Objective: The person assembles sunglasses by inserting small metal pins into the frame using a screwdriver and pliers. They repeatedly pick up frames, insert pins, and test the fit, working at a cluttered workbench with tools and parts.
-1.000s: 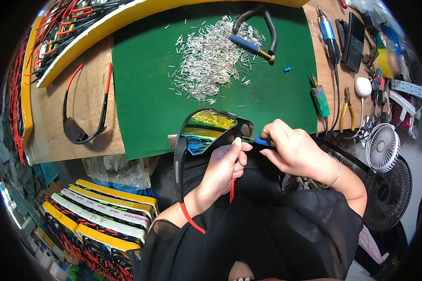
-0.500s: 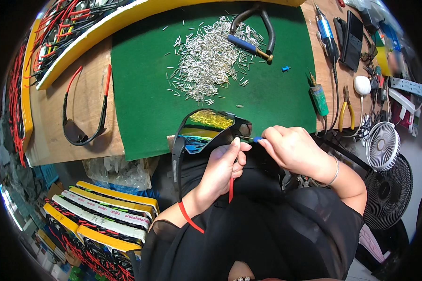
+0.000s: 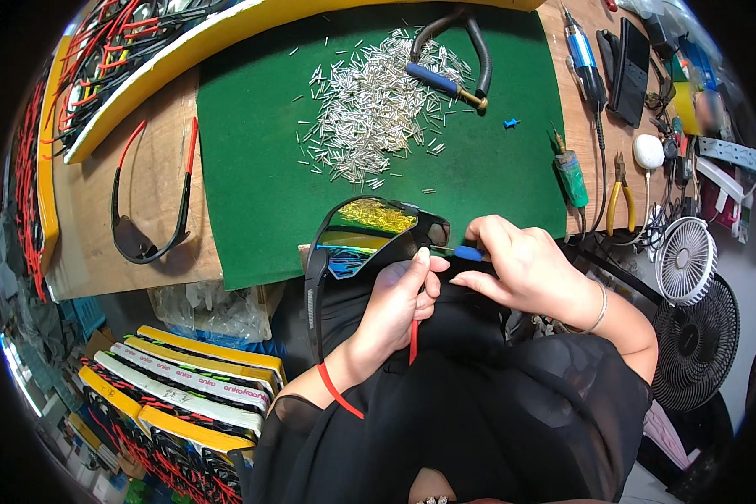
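My left hand is closed on a pair of black wraparound sunglasses with a mirrored lens and red temple tips. The thumb presses near the hinge at the lens's right end; one temple runs down beside my left wrist. Directly to the right is a screwdriver with a blue handle and thin shaft, its tip at the hinge by my left thumb. My right hand is loosely around the handle's end, thumb apart below it and fingers curled above. The exact tip contact is hidden.
A heap of small metal pins lies on a green mat, with a blue-handled black curved tool beside it. Other sunglasses rest at left. Yellow-handled cutters and an electric screwdriver lie right, near a white fan.
My right hand has loosened from its pinch, thumb swinging down from the handle, so more of the blue handle shows. The sunglasses and left hand have hardly moved.
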Demonstrator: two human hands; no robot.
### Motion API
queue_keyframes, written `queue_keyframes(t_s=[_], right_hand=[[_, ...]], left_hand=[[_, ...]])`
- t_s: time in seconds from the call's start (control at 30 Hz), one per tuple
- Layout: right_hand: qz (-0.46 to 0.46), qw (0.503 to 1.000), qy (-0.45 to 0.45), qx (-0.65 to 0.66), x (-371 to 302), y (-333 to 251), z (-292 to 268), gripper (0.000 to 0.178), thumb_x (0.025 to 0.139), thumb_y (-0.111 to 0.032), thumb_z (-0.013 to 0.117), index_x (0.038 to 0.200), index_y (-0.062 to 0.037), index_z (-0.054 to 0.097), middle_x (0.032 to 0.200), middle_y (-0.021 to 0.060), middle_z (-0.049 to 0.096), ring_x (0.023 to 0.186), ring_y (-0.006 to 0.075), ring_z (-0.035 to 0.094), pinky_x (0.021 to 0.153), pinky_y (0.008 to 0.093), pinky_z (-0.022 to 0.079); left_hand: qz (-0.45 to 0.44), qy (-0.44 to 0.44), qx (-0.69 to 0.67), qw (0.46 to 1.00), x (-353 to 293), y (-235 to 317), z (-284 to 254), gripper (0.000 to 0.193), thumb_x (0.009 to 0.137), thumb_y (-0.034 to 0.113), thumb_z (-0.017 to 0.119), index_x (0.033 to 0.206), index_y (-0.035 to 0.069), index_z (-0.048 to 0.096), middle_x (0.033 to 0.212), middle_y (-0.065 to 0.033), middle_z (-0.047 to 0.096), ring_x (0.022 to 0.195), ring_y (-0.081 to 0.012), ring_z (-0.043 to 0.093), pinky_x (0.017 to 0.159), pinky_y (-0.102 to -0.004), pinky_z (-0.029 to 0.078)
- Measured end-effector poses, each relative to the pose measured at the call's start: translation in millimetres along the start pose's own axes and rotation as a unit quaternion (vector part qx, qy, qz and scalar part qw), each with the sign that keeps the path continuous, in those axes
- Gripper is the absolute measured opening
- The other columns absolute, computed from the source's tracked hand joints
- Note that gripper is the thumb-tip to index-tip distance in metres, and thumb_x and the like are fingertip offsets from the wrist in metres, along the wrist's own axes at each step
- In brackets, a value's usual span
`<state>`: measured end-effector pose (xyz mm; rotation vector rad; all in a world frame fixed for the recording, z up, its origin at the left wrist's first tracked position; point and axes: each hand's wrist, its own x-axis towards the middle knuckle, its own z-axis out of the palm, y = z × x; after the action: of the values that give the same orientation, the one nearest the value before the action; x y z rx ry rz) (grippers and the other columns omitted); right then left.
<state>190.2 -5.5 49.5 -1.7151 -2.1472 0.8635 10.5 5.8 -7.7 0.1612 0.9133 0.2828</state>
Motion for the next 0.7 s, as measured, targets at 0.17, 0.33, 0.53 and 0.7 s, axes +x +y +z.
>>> queue_keyframes(t_s=[0.17,0.33,0.53,0.7], right_hand=[[0.022,0.997,-0.055,-0.059,-4.4,4.1,2.4,0.027,0.077,-0.023,0.062,0.079,-0.0013,0.046,0.066,0.0144,0.054,0.054,0.0295,0.057,0.047,0.0351,0.047],[0.022,0.999,0.024,0.004,-0.9,-0.7,2.0,0.024,0.08,-0.021,0.059,0.07,-0.0017,0.048,0.058,0.013,0.052,0.05,0.029,0.056,0.045,0.0353,0.046],[0.013,0.999,-0.021,-0.027,-1.2,0.2,-0.7,0.023,0.079,-0.021,0.06,0.076,-0.0014,0.047,0.064,0.0142,0.053,0.053,0.0308,0.056,0.047,0.0362,0.046],[0.031,0.999,-0.011,-0.011,-4.1,1.7,3.1,0.021,0.08,-0.019,0.059,0.078,-0.0015,0.047,0.063,0.0134,0.052,0.053,0.0302,0.055,0.047,0.0365,0.046]], left_hand=[[-0.001,-0.008,-0.006,1.0,0.8,-0.8,-1.5,0.031,0.093,0.03,0.041,0.092,0.001,0.05,0.061,0.0011,0.045,0.045,-0.0028,0.031,0.04,-0.0164,0.026],[0.005,-0.004,-0.008,1.0,-0.3,-0.4,0.3,0.031,0.093,0.03,0.041,0.092,0.001,0.051,0.061,0.0012,0.045,0.044,-0.0028,0.031,0.04,-0.0162,0.026],[0.008,0.0,-0.005,1.0,-0.2,-0.6,0.2,0.03,0.093,0.03,0.041,0.091,0.001,0.051,0.061,0.0013,0.045,0.044,-0.0028,0.031,0.039,-0.0163,0.026],[0.005,0.007,-0.006,1.0,-0.4,-0.4,1.9,0.03,0.093,0.03,0.041,0.091,0.001,0.051,0.061,0.0012,0.045,0.044,-0.0028,0.031,0.039,-0.0165,0.025]])
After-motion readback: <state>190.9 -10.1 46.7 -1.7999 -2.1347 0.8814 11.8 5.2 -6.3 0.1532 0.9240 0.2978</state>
